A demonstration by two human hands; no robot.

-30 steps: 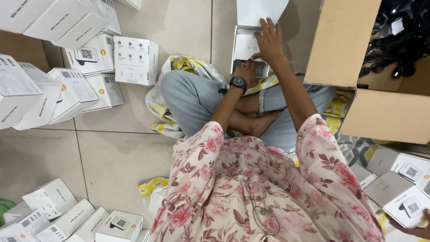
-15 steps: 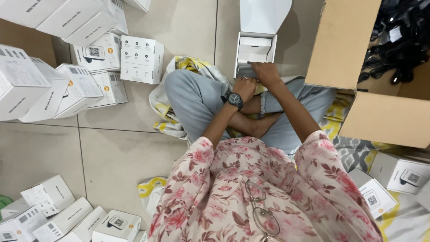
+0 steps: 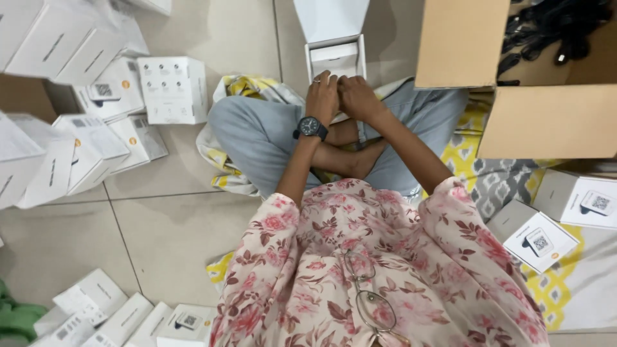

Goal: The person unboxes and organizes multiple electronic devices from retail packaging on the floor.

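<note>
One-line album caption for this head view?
Seated cross-legged, both hands, left hand and right hand, meet at an open white box beside a cardboard carton.

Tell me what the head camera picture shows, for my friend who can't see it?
A person sitting cross-legged on the floor presses their left hand and right hand together on the near edge of an open white box. A big cardboard carton stands on their right, and stacks of small white boxes lie around.
</note>
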